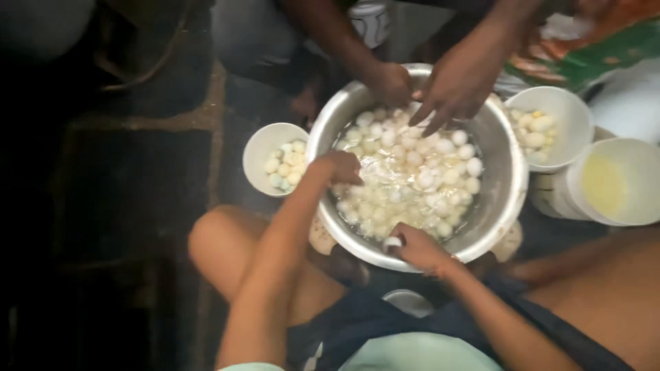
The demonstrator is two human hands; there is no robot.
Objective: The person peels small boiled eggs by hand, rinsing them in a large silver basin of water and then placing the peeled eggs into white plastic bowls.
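- Head view: a steel bowl (505,172) of white eggs (426,180) in water fills the centre.
- Left hand (338,167) dips in at the bowl's left, fingers curled; whether it grips an egg I cannot tell.
- Right hand (417,247) pinches one egg (392,242) at the lower rim.
- Another person's hands (450,86) reach in from the top.
- White cups (260,148) stand either side.

The person's bare left hand (338,167) reaches forward on a long, nearly straight forearm, knuckles up and fingers (349,177) curled downward. The bare right hand (416,249) sits nearer the body, wrist bent inward, fingers pinched together around something small and white. Both knees are spread wide.
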